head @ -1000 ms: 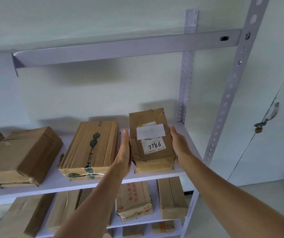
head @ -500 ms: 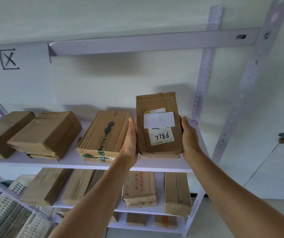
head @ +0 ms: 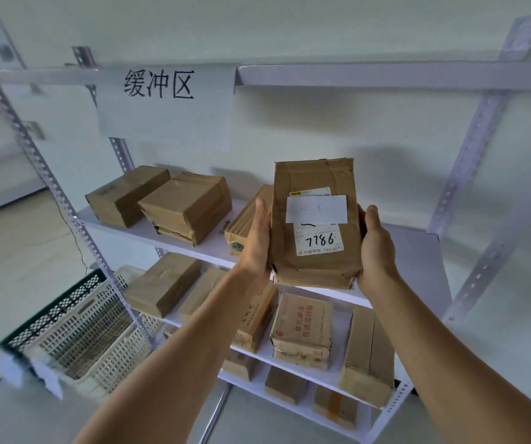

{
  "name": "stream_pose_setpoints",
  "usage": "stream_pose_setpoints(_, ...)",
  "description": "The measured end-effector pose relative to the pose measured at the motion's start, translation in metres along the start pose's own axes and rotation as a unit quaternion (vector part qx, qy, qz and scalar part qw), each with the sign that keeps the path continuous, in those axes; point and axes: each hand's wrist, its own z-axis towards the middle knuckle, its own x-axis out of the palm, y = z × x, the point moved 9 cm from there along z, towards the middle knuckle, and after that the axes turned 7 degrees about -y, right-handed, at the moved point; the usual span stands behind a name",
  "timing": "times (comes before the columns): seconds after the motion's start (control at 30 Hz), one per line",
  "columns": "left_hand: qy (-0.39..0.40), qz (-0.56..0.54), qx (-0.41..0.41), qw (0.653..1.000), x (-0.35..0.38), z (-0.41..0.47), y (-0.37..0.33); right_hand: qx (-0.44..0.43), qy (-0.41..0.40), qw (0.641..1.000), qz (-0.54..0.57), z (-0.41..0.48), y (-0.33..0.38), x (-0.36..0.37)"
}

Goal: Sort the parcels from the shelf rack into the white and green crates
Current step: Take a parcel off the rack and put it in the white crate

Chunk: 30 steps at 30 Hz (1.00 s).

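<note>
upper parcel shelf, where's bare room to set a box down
Free: the bare board at the right end, between the held parcel and the right upright. Left of it, three parcels sit close together; the shelf below is packed.

Parcel sorting rm: shelf rack [head: 413,251] w/ cardboard parcels [head: 187,206], paper sign [head: 164,104], white crate [head: 97,341], green crate [head: 55,312].
</note>
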Motion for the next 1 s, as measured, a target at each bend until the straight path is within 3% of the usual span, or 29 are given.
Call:
stream_pose_setpoints(0.27, -0.050, 0.018, 0.026, 0.998, -0.130, -0.048, -0.057, 0.008, 0.031, 0.999, -0.017, -0.077, -0.020, 0.119)
stream_pose_setpoints(0.67, -0.153, 0.006, 0.007, 0.988, -0.381, -0.117, -0.105, 0.076, 0.125, 0.987, -0.070, -0.213, -0.118, 0.324)
stream_pose_setpoints(1.0, -0.260, -0.009, 0.001, 0.966, -0.540, -0.137, -0.120, 0.098, 0.212, 0.963, -0.136, -0.251, -0.195, 0.476)
